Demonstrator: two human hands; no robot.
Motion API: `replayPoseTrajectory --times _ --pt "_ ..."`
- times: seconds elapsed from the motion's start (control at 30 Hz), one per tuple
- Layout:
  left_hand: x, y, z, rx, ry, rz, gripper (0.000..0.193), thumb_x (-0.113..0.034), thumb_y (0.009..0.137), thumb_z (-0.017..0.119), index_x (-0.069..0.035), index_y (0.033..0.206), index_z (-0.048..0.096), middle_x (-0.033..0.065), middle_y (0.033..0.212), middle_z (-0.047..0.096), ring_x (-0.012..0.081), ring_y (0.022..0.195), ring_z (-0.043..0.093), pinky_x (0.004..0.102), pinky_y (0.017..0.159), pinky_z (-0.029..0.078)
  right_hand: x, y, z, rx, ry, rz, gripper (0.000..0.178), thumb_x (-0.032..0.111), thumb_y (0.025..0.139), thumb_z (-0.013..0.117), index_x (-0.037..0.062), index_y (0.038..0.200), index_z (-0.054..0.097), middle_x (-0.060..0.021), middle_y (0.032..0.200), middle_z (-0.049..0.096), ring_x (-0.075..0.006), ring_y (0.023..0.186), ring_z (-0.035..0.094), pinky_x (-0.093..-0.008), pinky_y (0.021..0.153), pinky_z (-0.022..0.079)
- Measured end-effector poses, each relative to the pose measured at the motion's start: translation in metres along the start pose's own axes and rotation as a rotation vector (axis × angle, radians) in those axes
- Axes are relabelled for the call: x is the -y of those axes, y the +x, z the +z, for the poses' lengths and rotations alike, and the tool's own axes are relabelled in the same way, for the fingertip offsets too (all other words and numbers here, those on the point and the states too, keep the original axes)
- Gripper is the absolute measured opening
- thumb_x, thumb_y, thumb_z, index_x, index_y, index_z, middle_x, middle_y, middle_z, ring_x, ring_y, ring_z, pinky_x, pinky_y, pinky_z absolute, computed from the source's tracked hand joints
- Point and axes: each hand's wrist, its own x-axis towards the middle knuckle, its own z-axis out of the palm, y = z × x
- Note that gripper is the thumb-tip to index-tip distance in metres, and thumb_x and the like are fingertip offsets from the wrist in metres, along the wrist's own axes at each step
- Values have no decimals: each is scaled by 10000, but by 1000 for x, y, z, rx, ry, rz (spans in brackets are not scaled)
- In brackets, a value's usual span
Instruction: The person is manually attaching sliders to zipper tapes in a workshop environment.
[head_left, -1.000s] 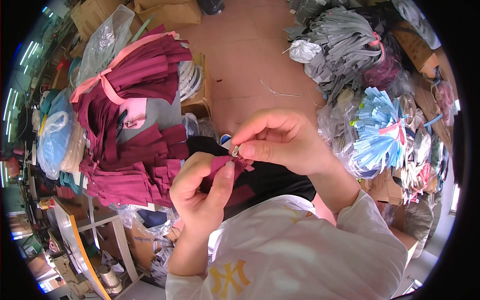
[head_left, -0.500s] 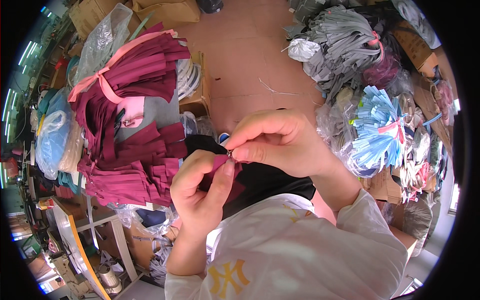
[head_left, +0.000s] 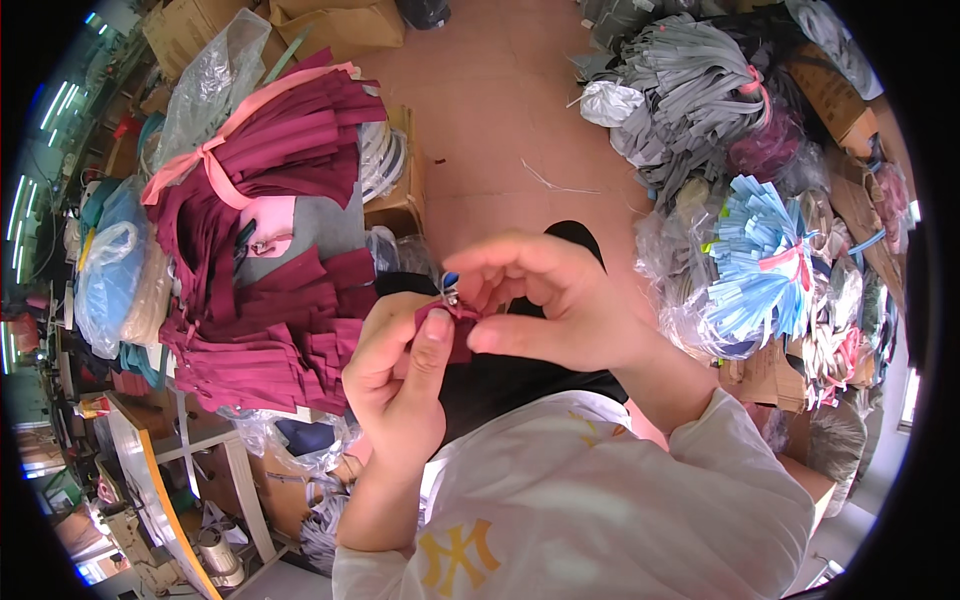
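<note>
My left hand [head_left: 400, 365] is closed, with its thumb pressing a strip of maroon fabric [head_left: 462, 345] against the bent fingers. At the strip's upper end, just above that thumb, is a small shiny metal piece [head_left: 450, 297] beside a small blue part; its kind is too small to make out. My right hand [head_left: 560, 300] curves around the far side of the strip, thumb and index finger well apart, with nothing visibly pinched between them. Maroon strips [head_left: 265, 335] are heaped to the left of my left hand.
A maroon bundle [head_left: 285, 130] tied with a pink band lies farther left. Grey strips [head_left: 690, 80] and a light blue bundle [head_left: 760, 265] are piled on the right. Cardboard boxes [head_left: 340, 25] stand at the back, beyond a reddish tiled floor [head_left: 500, 110].
My right thumb and index finger have parted from their pinch at the strip's metal end. My left hand keeps its hold, and the metal piece now shows more clearly.
</note>
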Motion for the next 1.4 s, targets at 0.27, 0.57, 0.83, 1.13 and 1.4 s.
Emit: replayPoseTrajectory --times 0.27,0.57,0.83,1.13,1.4 --pt "-2 -1 0 -40 -62 -61 153 -55 981 616 57 1065 678 81 1064 673 120 968 596 249 904 445 -8 4 10 -123 -140 -95 191 28 912 695 -10 1098 671 -80 961 682 -134 865 676 -273 759 560" --pt "-3 6 3 -150 -185 -12 277 43 928 650 51 1204 623 67 1096 639 114 974 601 237 896 478 6 8 7 -69 -434 -176 124 12 891 708 2 1012 687 -57 894 680 -102 773 645 -230 601 457" --pt "13 5 -11 -24 -259 61 224 -46 995 582 19 1206 623 96 1163 644 140 1009 621 281 934 480 9 10 19 -97 -405 -186 110 36 873 719 11 971 678 -66 851 663 -150 733 631 -273 603 471" --pt "11 1 -9 46 -557 -53 216 -111 1011 574 -21 1203 619 69 1151 593 155 1029 585 313 959 470 15 13 17 6 -346 -119 102 43 884 724 10 956 660 -15 835 612 -70 678 528 -226 575 392" --pt "2 2 -6 -46 -611 -150 190 -89 999 588 -1 1156 647 91 1058 620 152 939 578 269 856 463 21 17 15 76 -109 118 80 9 902 688 -9 971 651 -17 842 634 -52 748 580 -219 624 439"
